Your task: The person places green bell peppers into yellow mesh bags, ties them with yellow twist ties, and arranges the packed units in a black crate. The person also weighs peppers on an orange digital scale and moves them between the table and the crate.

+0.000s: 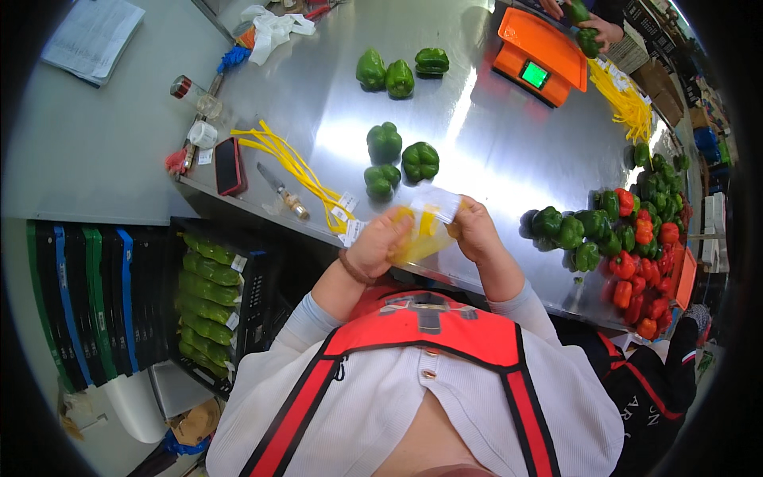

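My left hand [380,237] grips one side of a yellow mesh bag [415,245], blurred by motion. My right hand [475,229] pinches the bag's other side, by a whitish label or plastic piece [430,201]. Both hands are above the front edge of the steel table [286,89]. Just beyond them sit three green bell peppers [421,161] in a cluster. Three more green bell peppers [399,79] lie farther back. Left of my left hand, several flattened yellow mesh bags [298,173] with white labels lie across the table edge.
A knife [284,191], a phone [229,167] and a glass jar [197,96] lie left. An orange scale [539,56] stands back right, near another person's hand [605,31]. Green and red peppers [623,266] are heaped right. A black crate [205,304] holds bagged green vegetables.
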Demonstrator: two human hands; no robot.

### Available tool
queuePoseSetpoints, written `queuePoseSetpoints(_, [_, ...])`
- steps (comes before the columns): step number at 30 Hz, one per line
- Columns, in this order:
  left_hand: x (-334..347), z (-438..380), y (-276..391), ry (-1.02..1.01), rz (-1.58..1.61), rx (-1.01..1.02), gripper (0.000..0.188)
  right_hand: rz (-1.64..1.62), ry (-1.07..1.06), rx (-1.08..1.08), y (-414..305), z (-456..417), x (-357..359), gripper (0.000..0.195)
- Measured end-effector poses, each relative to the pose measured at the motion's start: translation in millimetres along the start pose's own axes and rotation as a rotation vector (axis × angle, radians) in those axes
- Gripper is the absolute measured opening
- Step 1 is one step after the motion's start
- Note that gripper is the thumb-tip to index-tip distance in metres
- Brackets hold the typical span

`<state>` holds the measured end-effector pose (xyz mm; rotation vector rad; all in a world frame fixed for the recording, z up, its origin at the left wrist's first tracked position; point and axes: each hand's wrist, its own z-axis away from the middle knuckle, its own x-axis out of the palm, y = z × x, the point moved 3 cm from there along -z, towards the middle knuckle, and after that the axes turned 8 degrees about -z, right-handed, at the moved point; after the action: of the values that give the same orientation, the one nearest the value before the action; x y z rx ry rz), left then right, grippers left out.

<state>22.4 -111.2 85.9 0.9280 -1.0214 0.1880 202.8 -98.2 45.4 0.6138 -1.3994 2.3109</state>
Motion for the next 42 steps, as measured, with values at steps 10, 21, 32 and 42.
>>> queuePoseSetpoints(10, [-48,-9,58,0.241,0.023,-0.014,0.02,-0.012,-0.207,0.145,8,-20,46,0.02])
queuePoseSetpoints(21, [-69,-25,72,-0.031,-0.215,-0.288,0.027,-0.019,-0.03,-0.089,-27,-50,71,0.006])
queuePoseSetpoints(32, [-34,-39,97,-0.04,-0.201,-0.017,0.025,0.253,-0.186,-0.401,-82,-29,114,0.011])
queuePoseSetpoints(42, [-18,-58,90,-0.105,-0.142,0.096,0.027,0.269,-0.261,-0.365,-105,-25,104,0.014])
